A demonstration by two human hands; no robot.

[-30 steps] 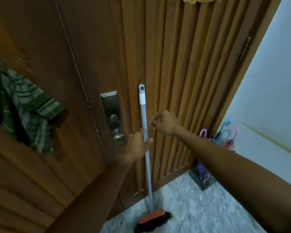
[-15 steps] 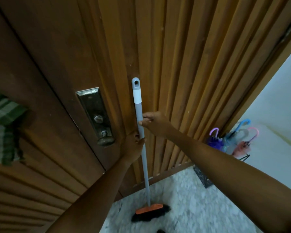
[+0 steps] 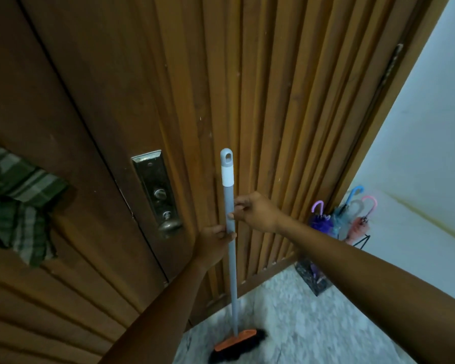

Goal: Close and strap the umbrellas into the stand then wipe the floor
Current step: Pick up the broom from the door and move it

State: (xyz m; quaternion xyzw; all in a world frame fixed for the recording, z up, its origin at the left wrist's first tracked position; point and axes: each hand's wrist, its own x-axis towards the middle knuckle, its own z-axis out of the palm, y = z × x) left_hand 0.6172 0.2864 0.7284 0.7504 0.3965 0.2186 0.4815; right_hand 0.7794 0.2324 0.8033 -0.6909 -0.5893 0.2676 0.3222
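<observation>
A broom with a grey pole [image 3: 230, 261], white collar and orange-and-black head [image 3: 235, 344] stands upright on the speckled floor [image 3: 313, 324] in front of the wooden door. My right hand [image 3: 256, 212] grips the pole below the collar. My left hand [image 3: 213, 245] holds it just beneath. Several closed umbrellas [image 3: 338, 219] with purple, blue, grey and pink hooked handles stand in a dark stand [image 3: 313, 278] in the corner at right, partly hidden by my right forearm.
The ribbed wooden door [image 3: 273, 114] fills the view, with a metal lock plate and knob [image 3: 159, 193] left of the broom. A green checked cloth [image 3: 19, 208] hangs at the left edge. A pale wall [image 3: 418, 153] bounds the right side.
My right hand has closed on the pole, joining the left. The view has shifted, and the broom stays upright by the door.
</observation>
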